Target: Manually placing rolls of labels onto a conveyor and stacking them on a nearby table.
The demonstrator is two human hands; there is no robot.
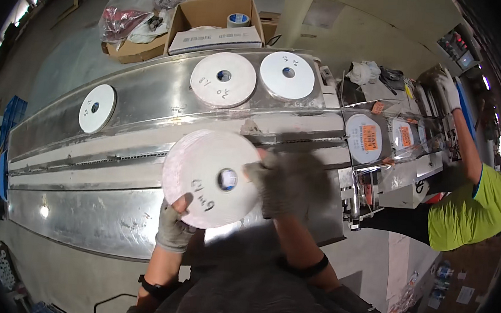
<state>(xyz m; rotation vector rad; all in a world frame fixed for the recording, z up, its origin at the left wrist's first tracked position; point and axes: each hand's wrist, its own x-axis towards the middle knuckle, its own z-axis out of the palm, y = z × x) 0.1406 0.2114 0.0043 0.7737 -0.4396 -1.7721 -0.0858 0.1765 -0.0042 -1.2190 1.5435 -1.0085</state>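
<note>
A large flat white roll (203,152) with a small core hole and handwritten marks is held tilted in front of me, above the metal conveyor table. My left hand (176,226), in a grey fingertip-free glove, grips its lower left edge with the thumb on the face. At the roll's right edge is my right hand (278,183), gloved too and partly smeared; its thumb and fingers close on the rim. Beyond lie similar rolls on the metal surface: one at the left (97,108), one in the middle (224,80) and one at the right (287,75).
The long metal table (120,211) has a slotted track along it. Behind stand an open cardboard box (212,15) with a tape roll and a plastic bag (138,12). At right, a co-worker in a yellow-green shirt (472,206) reaches over a machine holding labelled discs (363,138).
</note>
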